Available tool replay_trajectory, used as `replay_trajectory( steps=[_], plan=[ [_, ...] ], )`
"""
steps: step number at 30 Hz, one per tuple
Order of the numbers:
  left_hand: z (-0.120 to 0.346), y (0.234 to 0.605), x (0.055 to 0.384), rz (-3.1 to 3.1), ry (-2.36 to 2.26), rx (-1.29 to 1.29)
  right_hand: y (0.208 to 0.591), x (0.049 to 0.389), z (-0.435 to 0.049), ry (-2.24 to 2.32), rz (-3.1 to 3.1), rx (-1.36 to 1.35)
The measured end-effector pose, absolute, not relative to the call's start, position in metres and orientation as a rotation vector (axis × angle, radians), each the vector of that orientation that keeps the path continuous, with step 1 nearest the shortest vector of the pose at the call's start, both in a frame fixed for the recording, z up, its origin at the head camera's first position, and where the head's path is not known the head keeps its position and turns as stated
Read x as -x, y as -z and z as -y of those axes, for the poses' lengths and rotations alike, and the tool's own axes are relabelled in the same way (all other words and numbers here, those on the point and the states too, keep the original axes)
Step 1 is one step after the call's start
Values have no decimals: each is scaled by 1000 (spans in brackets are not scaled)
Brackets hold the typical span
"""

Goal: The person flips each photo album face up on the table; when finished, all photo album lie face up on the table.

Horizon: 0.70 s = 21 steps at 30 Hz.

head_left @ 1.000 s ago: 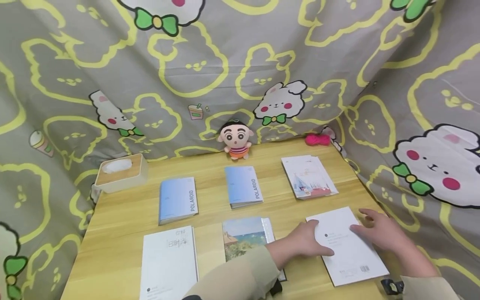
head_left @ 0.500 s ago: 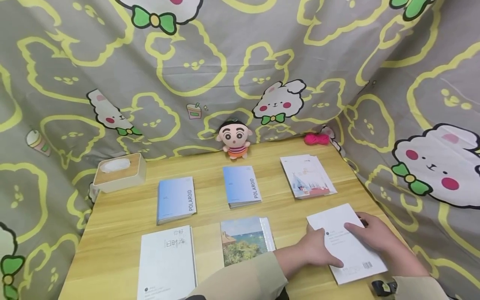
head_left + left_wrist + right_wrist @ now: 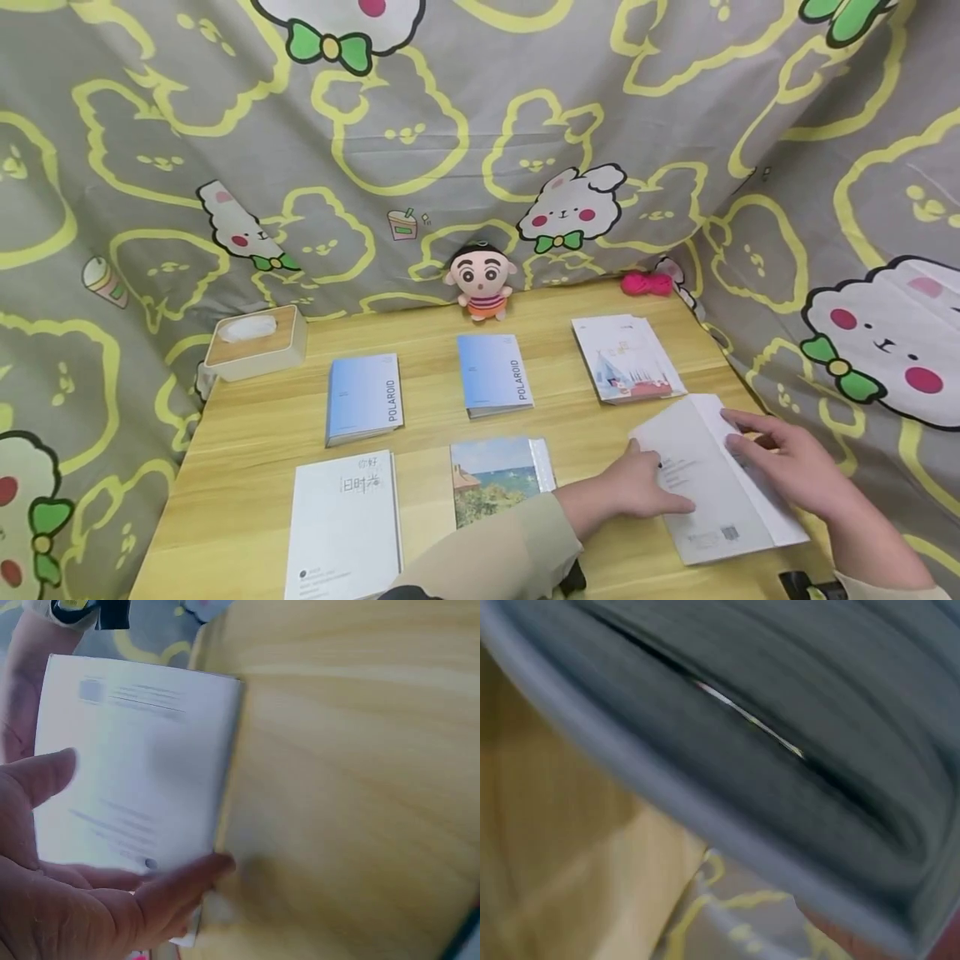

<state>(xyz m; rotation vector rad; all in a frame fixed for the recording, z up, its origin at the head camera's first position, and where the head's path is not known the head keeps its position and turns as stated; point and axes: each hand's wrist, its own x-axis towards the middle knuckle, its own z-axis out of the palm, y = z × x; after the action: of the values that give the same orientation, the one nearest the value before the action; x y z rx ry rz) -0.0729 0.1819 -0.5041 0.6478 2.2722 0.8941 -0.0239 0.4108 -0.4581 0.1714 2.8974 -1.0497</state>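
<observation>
A white book [image 3: 708, 521], its back cover with small print and barcode facing up, is at the right of the table in the head view. Its cover looks partly lifted, and a brighter white strip shows along its right side. My left hand [image 3: 637, 483] grips the book's left side, thumb across the cover; the left wrist view shows that hand [image 3: 97, 900] at the same book [image 3: 150, 750]. At the upper right edge, my right hand [image 3: 787, 458] pinches the book. A blurred dark grey surface [image 3: 742, 765] fills most of the right wrist view, hiding that hand's fingers.
Two blue POLAROID albums [image 3: 363, 396] and a stack of illustrated white booklets [image 3: 626, 358] stand farther back. A white book [image 3: 341, 525] and a seaside-picture album [image 3: 491, 479] lie left. Along the back are a tissue box [image 3: 258, 342], doll [image 3: 480, 283] and pink bundle [image 3: 647, 283].
The right hand has moved onto the book's upper right edge, and the cover has shifted from lying flat to looking partly lifted. The left hand stays at the left side.
</observation>
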Motion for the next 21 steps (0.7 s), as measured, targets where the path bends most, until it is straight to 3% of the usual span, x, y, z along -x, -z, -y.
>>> replay_trajectory(
  steps=[12,21],
  plan=[
    [-189,488,59,-2284,-1304,-591,446,25,-400,1092,-2988,-75],
    [-194,472,54,-2387,-1219,-654,448,23,-397,1210,-2953,-35]
  ],
)
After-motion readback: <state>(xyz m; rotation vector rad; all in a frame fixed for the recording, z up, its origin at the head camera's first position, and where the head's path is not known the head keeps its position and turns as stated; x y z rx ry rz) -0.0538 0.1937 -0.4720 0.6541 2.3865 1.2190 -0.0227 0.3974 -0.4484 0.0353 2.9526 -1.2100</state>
